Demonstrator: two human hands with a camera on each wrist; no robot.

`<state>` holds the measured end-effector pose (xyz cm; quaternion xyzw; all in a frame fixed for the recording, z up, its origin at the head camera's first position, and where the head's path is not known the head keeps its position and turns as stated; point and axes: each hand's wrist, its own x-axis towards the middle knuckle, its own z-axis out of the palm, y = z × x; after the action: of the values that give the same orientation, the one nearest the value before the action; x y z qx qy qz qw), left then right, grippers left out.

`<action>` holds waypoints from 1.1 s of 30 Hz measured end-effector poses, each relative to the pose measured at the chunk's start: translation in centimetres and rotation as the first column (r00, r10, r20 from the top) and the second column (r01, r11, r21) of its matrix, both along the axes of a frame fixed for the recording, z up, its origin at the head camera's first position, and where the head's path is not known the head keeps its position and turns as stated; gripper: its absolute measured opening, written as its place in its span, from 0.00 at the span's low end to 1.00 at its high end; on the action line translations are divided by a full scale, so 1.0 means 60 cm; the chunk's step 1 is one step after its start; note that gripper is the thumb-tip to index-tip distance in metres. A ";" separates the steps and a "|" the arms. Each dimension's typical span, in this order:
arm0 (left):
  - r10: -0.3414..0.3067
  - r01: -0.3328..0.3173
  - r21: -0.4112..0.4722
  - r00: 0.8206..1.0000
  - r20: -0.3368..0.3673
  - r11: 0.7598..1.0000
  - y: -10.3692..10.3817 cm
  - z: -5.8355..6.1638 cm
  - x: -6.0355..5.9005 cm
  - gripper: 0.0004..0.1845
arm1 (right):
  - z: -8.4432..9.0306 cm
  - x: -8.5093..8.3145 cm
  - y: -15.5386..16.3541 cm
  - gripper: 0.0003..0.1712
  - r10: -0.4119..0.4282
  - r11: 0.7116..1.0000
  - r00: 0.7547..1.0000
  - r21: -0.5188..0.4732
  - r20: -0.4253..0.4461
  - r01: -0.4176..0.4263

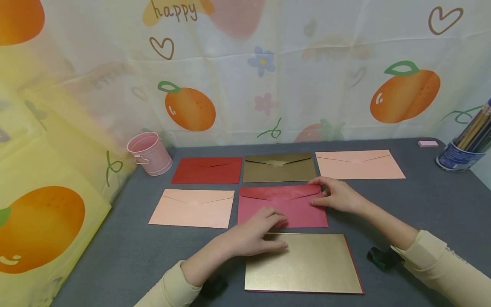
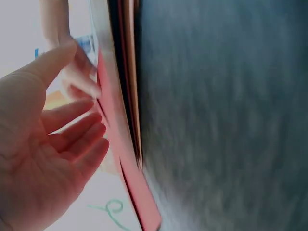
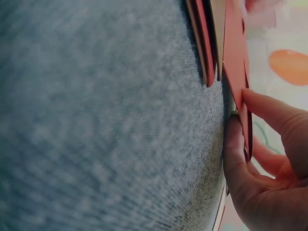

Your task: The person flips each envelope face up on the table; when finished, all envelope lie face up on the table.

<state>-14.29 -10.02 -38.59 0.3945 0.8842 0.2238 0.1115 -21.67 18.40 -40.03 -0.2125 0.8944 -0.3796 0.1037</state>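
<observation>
Pink bucket (image 1: pixel 149 152) at back left; blue pencil cup (image 1: pixel 458 156) and pink eraser (image 1: pixel 428 143) far right on grey table (image 1: pixel 441 200).

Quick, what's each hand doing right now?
Left hand: open, fingers resting flat on the pink-red paper envelope.
Right hand: pinching that envelope's right edge.

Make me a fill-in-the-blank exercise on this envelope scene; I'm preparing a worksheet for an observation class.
1. The right hand pinches the right edge of the ____ envelope.
2. The left hand rests partly on the large ____ envelope nearest the person.
3. The bucket at the table's back left is ____ in colour.
4. The back row holds ____ envelopes.

Missing words: magenta; gold; pink; three
</observation>
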 end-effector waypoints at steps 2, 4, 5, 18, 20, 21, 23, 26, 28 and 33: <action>0.040 -0.041 -0.031 0.999 -0.029 0.999 -0.007 0.001 -0.008 0.32 | 0.000 0.002 0.001 0.33 0.004 1.000 1.000 0.025 -0.019 -0.003; 0.076 -0.080 -0.074 0.996 -0.053 0.994 -0.015 0.002 -0.015 0.33 | 0.001 0.004 0.001 0.33 0.010 0.999 0.999 0.042 -0.040 -0.008; 0.094 -0.099 -0.088 0.994 -0.056 0.991 -0.019 0.001 -0.019 0.34 | 0.002 0.005 0.001 0.33 0.011 0.999 0.999 0.050 -0.052 -0.008; 0.237 -0.234 -0.085 0.971 0.028 0.969 -0.065 -0.002 -0.047 0.37 | 0.006 0.012 -0.004 0.32 0.003 0.996 0.996 0.087 -0.089 0.005; 0.236 -0.233 -0.079 0.971 0.035 0.969 -0.064 -0.001 -0.046 0.37 | 0.006 0.013 -0.003 0.32 -0.002 0.996 0.996 0.084 -0.091 0.010; 0.237 -0.234 -0.079 0.971 0.037 0.969 -0.064 -0.001 -0.047 0.37 | 0.005 0.013 -0.003 0.32 -0.004 0.997 0.996 0.082 -0.093 0.012; 0.240 -0.236 -0.081 0.970 0.038 0.968 -0.064 -0.001 -0.046 0.36 | 0.005 0.014 -0.003 0.31 -0.006 0.997 0.996 0.072 -0.094 0.013; 0.243 -0.239 -0.083 0.969 0.036 0.967 -0.064 -0.002 -0.047 0.36 | 0.005 0.015 -0.003 0.31 -0.004 0.998 0.995 0.056 -0.096 0.009; 0.243 -0.240 -0.079 0.969 0.031 0.967 -0.064 -0.003 -0.047 0.35 | 0.006 0.017 -0.002 0.31 0.004 0.999 0.994 0.051 -0.106 0.002; 0.218 -0.218 -0.017 0.975 0.037 0.976 -0.064 0.001 -0.038 0.32 | 0.009 0.035 0.000 0.29 0.039 0.997 0.977 0.075 -0.208 -0.024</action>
<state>-16.57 -13.84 -38.54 0.2900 0.9212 0.2365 0.1061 -19.60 18.38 -39.48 -0.2615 0.9100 -0.3209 0.0226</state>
